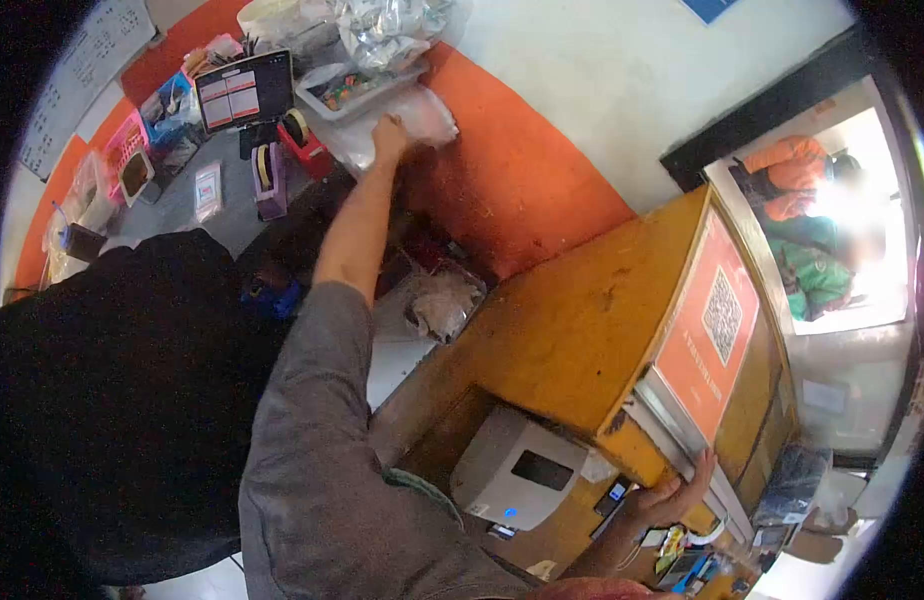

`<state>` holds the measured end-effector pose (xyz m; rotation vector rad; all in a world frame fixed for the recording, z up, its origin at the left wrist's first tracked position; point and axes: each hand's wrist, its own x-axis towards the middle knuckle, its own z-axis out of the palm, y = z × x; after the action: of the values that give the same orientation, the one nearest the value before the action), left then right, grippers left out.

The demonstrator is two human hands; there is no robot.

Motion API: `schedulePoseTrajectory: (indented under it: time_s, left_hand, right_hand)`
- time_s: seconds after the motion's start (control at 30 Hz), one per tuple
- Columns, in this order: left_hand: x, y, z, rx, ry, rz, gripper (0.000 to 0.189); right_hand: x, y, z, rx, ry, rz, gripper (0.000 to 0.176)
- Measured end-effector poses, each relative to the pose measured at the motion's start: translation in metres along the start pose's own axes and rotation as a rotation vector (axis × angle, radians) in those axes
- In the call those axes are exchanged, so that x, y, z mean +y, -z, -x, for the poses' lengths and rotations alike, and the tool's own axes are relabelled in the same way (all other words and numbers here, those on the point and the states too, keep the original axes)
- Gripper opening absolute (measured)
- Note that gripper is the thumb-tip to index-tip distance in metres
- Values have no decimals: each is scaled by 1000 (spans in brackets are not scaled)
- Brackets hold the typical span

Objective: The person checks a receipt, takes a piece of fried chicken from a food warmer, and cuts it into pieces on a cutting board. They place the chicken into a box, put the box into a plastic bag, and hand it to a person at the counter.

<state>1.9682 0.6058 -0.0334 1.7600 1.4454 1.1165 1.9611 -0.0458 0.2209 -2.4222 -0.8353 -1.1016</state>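
Note:
My left hand is stretched out far ahead, its fingers closed at the stack of clear plastic bags against the orange wall. Just above it stands a translucent tray holding small coloured packets. My right hand lies with fingers extended over the lower edge of a metal-trimmed strip on the wooden counter. An orange QR-code sign is fixed to that counter's face. Under the counter top, close to my right forearm, sits a grey-white machine with a dark panel.
A tablet, a red tape dispenser and a purple tape dispenser stand on the grey desk. A large black cloth shape fills the left. Beyond the opening is a person in an orange jacket.

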Motion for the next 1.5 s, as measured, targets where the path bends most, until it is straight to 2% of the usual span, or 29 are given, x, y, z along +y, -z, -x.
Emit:
schedulePoseTrajectory:
  time_s: [0.03, 0.1, 0.13, 0.17, 0.23, 0.27, 0.3, 0.33, 0.37, 0.43, 0.53, 0.67, 0.73, 0.77, 0.83, 0.9, 0.93, 1.0, 1.07, 1.13, 1.17, 1.23, 1.27, 1.33, 1.37, 1.43, 1.5]
  left_hand:
    - [-8, -1, -5, -9, 1, 2, 28]
    - [-36, -5, -25, -454, -109, -268, 30]
    - [-61, -15, -31, -661, -464, -755, 36]
    - [-61, -15, -28, -656, -466, -755, 36]
    - [-67, -16, -3, -256, -107, -444, 47]
    - [-56, -7, 6, -254, -105, -441, 47]
    - [-28, 16, 13, -302, -166, -513, 51]
    - [-8, 30, 18, -349, -228, -585, 55]
    - [-1, 32, 21, -355, -224, -586, 55]
    - [3, 31, 26, -248, -453, -720, 53]
    - [-16, 13, 12, -275, -567, -904, 47]
    - [-10, -6, -52, -238, -567, -798, 47]
    - [4, -6, -89, -257, -300, -438, 39]
    - [18, 2, -77, -254, -297, -431, 39]
    - [52, 31, -32, -467, -480, -638, 26]
    - [7, 2, -3, -212, -744, -790, 22]
    - [3, 3, -8, -202, -748, -794, 22]
    - [-4, -1, -21, -501, -625, -902, 23]
    - [9, -13, -63, -254, -459, -735, 20]
    - [67, 43, -60, -26, -521, -497, 17]
    - [64, 34, -67, -26, -521, -498, 17]
    - [62, 12, -94, -30, -695, -509, 20]
    - [89, 29, -95, -16, -700, -507, 20]
    - [151, 59, -79, 553, -726, 108, 18]
    - [176, 71, -62, 559, -728, 112, 18]
    - [216, 98, -11, 332, -384, 447, 18]
    - [225, 119, 46, 259, -313, 545, 23]
  right_hand:
    - [0, 5, 1, -3, -2, 9, 57]
    - [-1, 0, 0, -6, -2, 24, 56]
    - [2, 0, 0, -4, -1, 22, 56]
    - [7, -1, 2, 2, 11, 8, 56]
    - [15, -3, 8, 8, 22, -3, 56]
    - [21, -5, 10, 22, 39, -39, 56]
    - [22, -7, 10, 32, 55, -74, 56]
    - [2, -5, 4, 30, -13, -43, 58]
    - [8, -8, 5, 23, -11, -40, 58]
    - [20, -8, 10, 23, 33, -56, 59]
    - [12, -2, 9, -17, -18, -5, 60]
    - [25, -3, 15, -1, -3, -29, 59]
    - [31, 0, 16, -39, -6, -8, 58]
    - [28, 1, 14, -34, 0, -6, 58]
    - [16, -2, 11, -3, -10, -15, 58]
    - [23, -3, 11, -6, 15, -34, 58]
    - [27, -3, 14, -16, 42, -44, 58]
    - [39, -1, 19, -28, 53, -46, 58]
    - [40, -3, 17, -41, 61, -39, 58]
    - [31, -1, 15, -18, 43, -7, 57]
    - [26, 0, 14, -19, 43, -7, 57]
    - [19, 0, 10, -23, 13, 24, 56]
    - [18, -4, 9, -10, 14, 18, 56]
    - [23, 1, 10, -20, 71, 32, 53]
    - [21, 0, 10, -12, 71, 30, 53]
    - [13, -3, 6, 43, 77, 9, 51]
    - [12, -3, 2, 91, 113, 16, 49]
